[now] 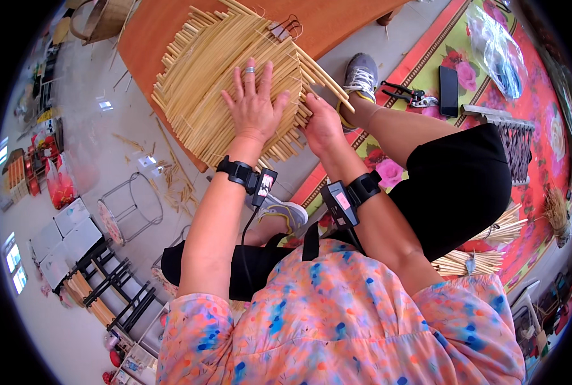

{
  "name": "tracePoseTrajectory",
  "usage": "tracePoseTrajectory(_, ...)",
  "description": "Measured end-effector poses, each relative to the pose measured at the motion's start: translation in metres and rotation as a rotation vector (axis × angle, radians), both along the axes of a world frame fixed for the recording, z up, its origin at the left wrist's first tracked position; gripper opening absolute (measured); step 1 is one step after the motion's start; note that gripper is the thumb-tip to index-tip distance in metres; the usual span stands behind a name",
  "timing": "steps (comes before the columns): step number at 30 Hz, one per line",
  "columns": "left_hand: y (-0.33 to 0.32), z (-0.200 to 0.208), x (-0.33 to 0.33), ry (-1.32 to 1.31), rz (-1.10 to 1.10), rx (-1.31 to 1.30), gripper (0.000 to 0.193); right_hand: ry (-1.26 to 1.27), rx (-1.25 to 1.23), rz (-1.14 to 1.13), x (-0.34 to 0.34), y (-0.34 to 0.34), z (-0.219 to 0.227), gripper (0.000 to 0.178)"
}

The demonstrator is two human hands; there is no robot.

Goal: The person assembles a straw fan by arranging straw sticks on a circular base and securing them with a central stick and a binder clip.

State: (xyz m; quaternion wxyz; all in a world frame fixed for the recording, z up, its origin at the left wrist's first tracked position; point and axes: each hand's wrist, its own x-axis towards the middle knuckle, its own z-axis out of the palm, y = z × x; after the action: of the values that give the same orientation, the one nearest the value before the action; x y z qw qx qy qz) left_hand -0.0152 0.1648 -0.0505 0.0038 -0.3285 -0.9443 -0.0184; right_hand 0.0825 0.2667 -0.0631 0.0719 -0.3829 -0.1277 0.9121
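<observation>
My spotted shirt (pixel 337 314) is closest. My left hand (pixel 256 109) lies flat, fingers spread, on the stick mat (pixel 205 83) on the table (pixel 337 22). My right hand (pixel 322 123) seems to pinch the mat's edge; some fingertips hide.

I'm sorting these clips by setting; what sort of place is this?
Probably a small handicraft workshop: a panel of pale stalks lies over an orange-brown table, with pruning shears and stalk bundles nearby.
</observation>
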Motion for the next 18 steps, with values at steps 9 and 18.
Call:
tracePoseTrajectory(9, -0.004, 0.007, 0.002, 0.017, 0.017, -0.029, 0.071, 0.083, 0.013, -0.015, -0.003, -0.007, -0.016, 0.027)
tracePoseTrajectory(18, 0.011, 0.027, -0.033, -0.083, 0.197, 0.083, 0.075, 0.005, 0.075, 0.010, -0.004, -0.011, -0.023, 0.025)
